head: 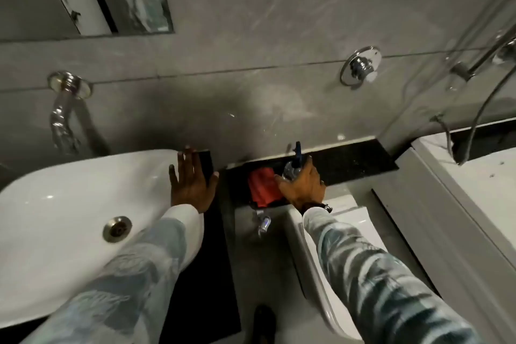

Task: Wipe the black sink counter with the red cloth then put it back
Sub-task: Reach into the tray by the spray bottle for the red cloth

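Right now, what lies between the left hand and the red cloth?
Only bare black counter separates the left hand from the red cloth in the head view.

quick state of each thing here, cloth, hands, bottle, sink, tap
red cloth: bunched on the black ledge, not held
left hand: open, flat on the black counter beside the sink
right hand: around a spray bottle, upright
sink: empty, drain open
tap: no water running

Left hand (192, 183) stretched forward, palm down, fingers (185, 160) spread flat. Right hand (303, 186) reaches ahead too, fingers curled downward. Both sleeved arms extended.
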